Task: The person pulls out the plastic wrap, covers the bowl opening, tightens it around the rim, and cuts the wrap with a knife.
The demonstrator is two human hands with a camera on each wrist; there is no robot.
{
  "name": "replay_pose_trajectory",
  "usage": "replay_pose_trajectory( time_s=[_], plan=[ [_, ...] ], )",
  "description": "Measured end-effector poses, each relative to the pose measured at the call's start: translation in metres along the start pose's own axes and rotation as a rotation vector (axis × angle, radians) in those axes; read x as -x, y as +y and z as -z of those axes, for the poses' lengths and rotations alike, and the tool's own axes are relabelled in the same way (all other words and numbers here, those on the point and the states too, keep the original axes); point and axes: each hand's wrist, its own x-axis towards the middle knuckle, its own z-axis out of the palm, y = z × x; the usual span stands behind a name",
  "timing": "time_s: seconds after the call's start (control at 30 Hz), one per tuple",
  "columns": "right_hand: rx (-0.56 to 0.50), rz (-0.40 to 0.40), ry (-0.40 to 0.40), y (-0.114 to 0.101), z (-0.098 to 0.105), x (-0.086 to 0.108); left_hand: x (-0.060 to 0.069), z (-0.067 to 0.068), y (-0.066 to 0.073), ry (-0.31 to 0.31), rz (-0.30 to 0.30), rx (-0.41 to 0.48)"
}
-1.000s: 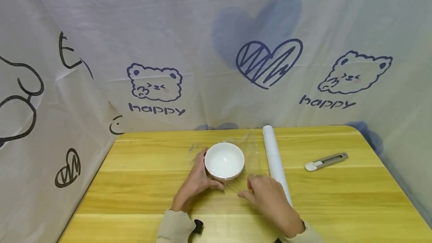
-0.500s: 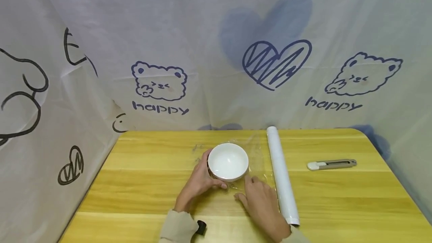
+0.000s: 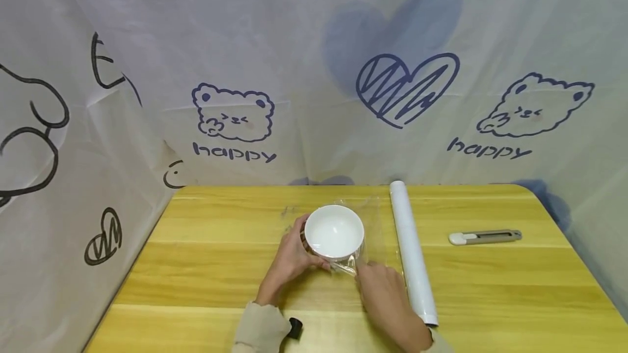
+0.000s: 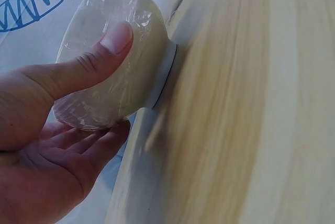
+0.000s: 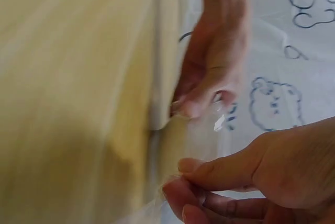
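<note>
Two-handed: gripped one glossy, round white bowl [image 3: 334,231] in the curled left hand [image 3: 290,259], thumb over clear, crinkled plastic film [image 3: 350,261] on its near side, mouth up near the middle of the yellow wood-grain table [image 3: 211,282]. Pinched that film between thumb and forefinger of the right hand [image 3: 387,294], near the bowl's lower right. Seemed best done with steady bowl and light, even tension, against tearing or slack folds. Noted outward: one long white cylindrical roll [image 3: 413,255] just beside; one slim grey-and-white cutter [image 3: 484,237], farther right.
</note>
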Motion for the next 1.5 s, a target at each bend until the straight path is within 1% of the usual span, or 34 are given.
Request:
replay_pose_trajectory(
  time_s=[0.13,0.2,0.3,0.43,0.53,0.6,0.7,0.8,0.9,0.93,0.97,1.03,1.07,1.1,1.13,1.2,1.27,1.3,1.33,1.4,1.5],
  plan=[
    [-0.029,-0.051,-0.043,0.001,-0.004,-0.003,-0.001,0.000,0.001,-0.017,0.015,0.054],
    [-0.060,-0.082,-0.051,0.001,-0.010,-0.004,0.000,0.000,0.001,-0.029,0.025,0.075],
    [-0.117,-0.121,-0.052,0.000,-0.019,-0.007,0.000,0.000,0.000,-0.042,0.019,0.109],
    [-0.182,-0.122,-0.027,-0.002,-0.028,-0.009,0.000,0.000,-0.002,-0.069,0.009,0.160],
    [-0.267,-0.088,-0.048,-0.001,-0.030,-0.009,0.000,0.001,-0.002,-0.083,0.003,0.191],
    [-0.358,-0.071,-0.091,0.001,-0.029,-0.009,-0.002,0.002,-0.002,-0.091,0.002,0.215],
    [-0.530,-0.066,-0.188,0.008,-0.022,-0.011,-0.004,0.004,-0.003,-0.109,0.017,0.283],
    [-0.741,-0.074,-0.333,0.019,-0.009,-0.013,-0.005,0.007,-0.004,-0.126,0.038,0.327],
    [-0.933,-0.081,-0.468,0.034,0.007,-0.014,-0.004,0.010,-0.005,-0.152,0.040,0.327],
    [-0.988,-0.090,-0.497,0.039,0.012,-0.015,-0.003,0.012,-0.004,-0.167,0.038,0.308],
    [-1.014,-0.098,-0.504,0.044,0.017,-0.015,-0.001,0.013,-0.003,-0.181,0.039,0.287],
    [-1.004,-0.107,-0.481,0.052,0.025,-0.016,0.001,0.013,0.000,-0.208,0.040,0.249],
    [-0.972,-0.109,-0.466,0.056,0.028,-0.017,0.002,0.012,0.002,-0.215,0.037,0.216],
    [-0.923,-0.115,-0.442,0.059,0.030,-0.017,0.003,0.011,0.004,-0.209,0.036,0.175],
    [-0.869,-0.117,-0.428,0.062,0.032,-0.016,0.004,0.008,0.005,-0.195,0.027,0.132],
    [-0.763,-0.119,-0.422,0.066,0.033,-0.015,0.004,0.003,0.006,-0.141,0.009,0.055],
    [-0.700,-0.134,-0.436,0.069,0.034,-0.014,0.002,-0.002,0.003,-0.079,-0.016,-0.018],
    [-0.683,-0.146,-0.442,0.069,0.035,-0.013,0.002,-0.004,0.002,-0.051,-0.028,-0.035],
    [-0.672,-0.160,-0.447,0.070,0.036,-0.012,0.001,-0.005,0.000,-0.032,-0.033,-0.034],
    [-0.656,-0.189,-0.432,0.070,0.038,-0.011,0.000,-0.006,-0.003,-0.018,-0.032,0.002],
    [-0.614,-0.222,-0.356,0.064,0.039,-0.011,-0.002,-0.003,-0.006,-0.028,-0.035,0.047]
  ],
)
